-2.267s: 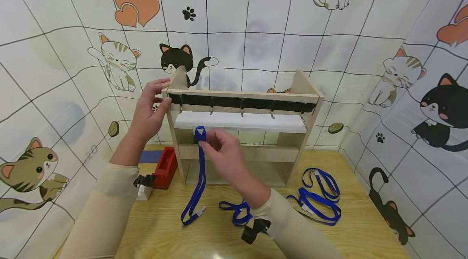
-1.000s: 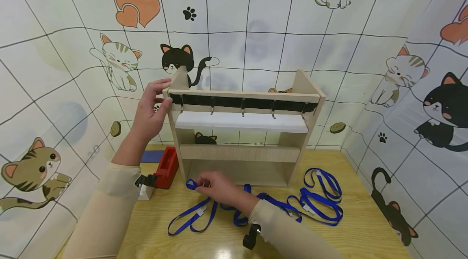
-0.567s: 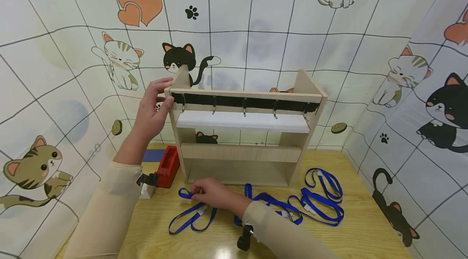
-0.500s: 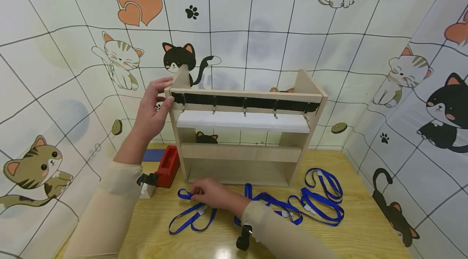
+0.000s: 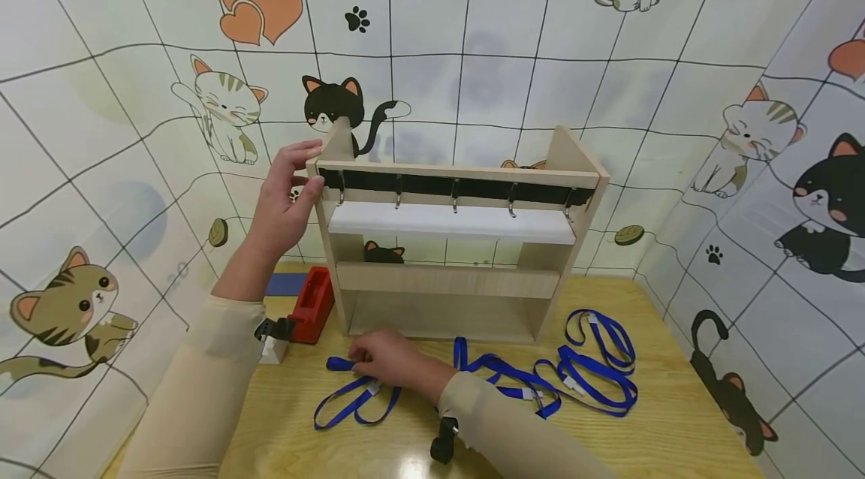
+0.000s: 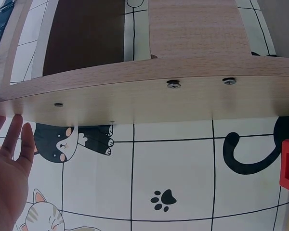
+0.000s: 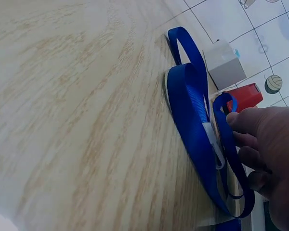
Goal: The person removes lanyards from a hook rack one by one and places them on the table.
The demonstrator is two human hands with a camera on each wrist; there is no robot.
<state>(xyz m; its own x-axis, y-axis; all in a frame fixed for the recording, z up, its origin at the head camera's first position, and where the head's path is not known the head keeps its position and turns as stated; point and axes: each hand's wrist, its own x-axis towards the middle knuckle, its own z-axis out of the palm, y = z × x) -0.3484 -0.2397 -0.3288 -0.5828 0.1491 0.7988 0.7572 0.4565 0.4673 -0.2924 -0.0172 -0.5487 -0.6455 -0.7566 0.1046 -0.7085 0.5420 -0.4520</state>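
My right hand (image 5: 392, 359) is low over the table in front of the wooden shelf (image 5: 446, 280). Its thumb and curled fingers pinch the strap of a blue lanyard (image 7: 185, 101), near a small loop; the fingertips behind are partly hidden. The rest of that lanyard lies on the tabletop in loose loops, with its white clip (image 7: 212, 139) showing. At the shelf's upper left corner my left hand (image 5: 284, 201) touches the side panel (image 6: 135, 103) from outside, fingers fairly straight and thumb at the front edge. A row of several metal hooks (image 5: 455, 197) hangs on the shelf's black strip.
More blue lanyards (image 5: 598, 385) lie to the right on the wood table (image 5: 662, 404). A red tape dispenser (image 5: 314, 306) and a white box (image 5: 273, 350) stand left of the shelf. Cat-print cloth (image 5: 432, 28) surrounds the table.
My right hand came down from in front of the shelf, bringing the lanyard onto the table, then shifted slightly left. The lanyard's small loop has flattened. My left hand stays at the shelf corner.
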